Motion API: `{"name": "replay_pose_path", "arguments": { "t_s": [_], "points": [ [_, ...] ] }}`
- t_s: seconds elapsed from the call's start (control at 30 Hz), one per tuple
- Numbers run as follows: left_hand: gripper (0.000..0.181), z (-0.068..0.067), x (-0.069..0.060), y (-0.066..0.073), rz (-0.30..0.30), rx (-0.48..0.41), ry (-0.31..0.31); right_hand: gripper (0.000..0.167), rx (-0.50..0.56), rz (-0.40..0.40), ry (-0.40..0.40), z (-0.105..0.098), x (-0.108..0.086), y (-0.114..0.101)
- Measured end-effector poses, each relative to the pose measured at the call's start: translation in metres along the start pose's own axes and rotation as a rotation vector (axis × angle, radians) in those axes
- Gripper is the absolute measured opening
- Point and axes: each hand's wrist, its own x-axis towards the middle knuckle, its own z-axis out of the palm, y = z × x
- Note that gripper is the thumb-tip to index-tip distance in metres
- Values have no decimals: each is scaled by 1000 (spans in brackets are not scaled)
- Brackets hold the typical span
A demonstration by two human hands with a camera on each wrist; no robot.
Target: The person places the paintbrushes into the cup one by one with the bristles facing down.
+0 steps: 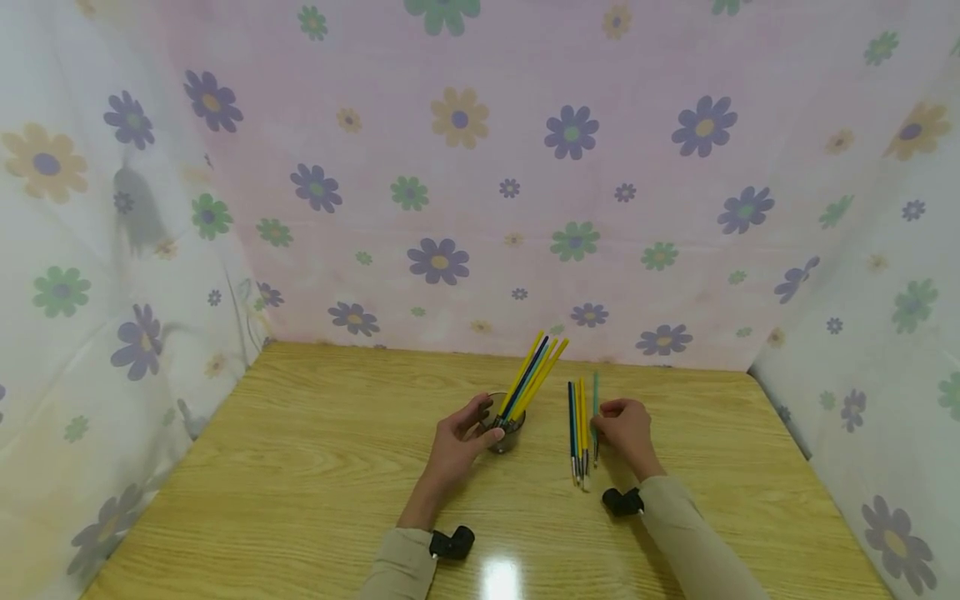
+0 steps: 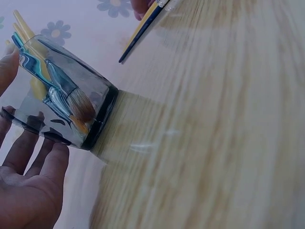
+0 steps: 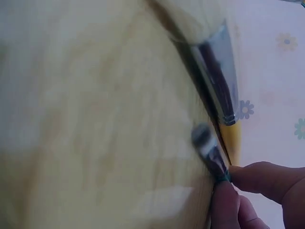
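A clear drinking glass (image 1: 504,445) stands on the wooden table, with several paintbrushes (image 1: 534,379) leaning to the right in it. Their bristles (image 2: 81,106) point down inside, as the left wrist view shows. Around the glass my left hand (image 1: 452,446) curls its fingers, thumb near the rim. My right hand (image 1: 628,432) pinches a thin green paintbrush (image 1: 596,388) between thumb and fingers, bristle end toward me. Just left of it lie several blue, green and yellow paintbrushes (image 1: 578,425), side by side. A wide-ferruled brush (image 3: 219,71) among them looms close in the right wrist view.
The light wooden tabletop (image 1: 315,450) runs back to a pink flowered cloth (image 1: 510,225). White flowered cloth hangs at both sides. A black wrist camera (image 1: 453,543) sits on the left sleeve and another camera (image 1: 622,502) on the right.
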Motion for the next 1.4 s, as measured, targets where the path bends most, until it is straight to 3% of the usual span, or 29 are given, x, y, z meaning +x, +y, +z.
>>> {"name": "replay_pose_path", "arguments": {
  "t_s": [0.27,0.53,0.7,0.97,1.2,1.4],
  "points": [
    [65,-2,2,2,19,18,11,35,-177,-85,20,2,-1,0],
    [65,-2,3,1,13,16,-11,41,-228,-68,-19,-3,2,-2],
    [66,-1,4,2,14,1,-1,40,-100,-30,-68,-10,4,-1],
    [68,-2,1,0,12,-4,-9,49,246,16,-149,-17,0,1],
    [68,-2,-1,1,5,-18,-13,54,531,59,-143,-12,-11,-3],
    [68,-1,-1,1,-7,-23,-10,54,633,29,-132,-1,-24,-4]
  ]
}}
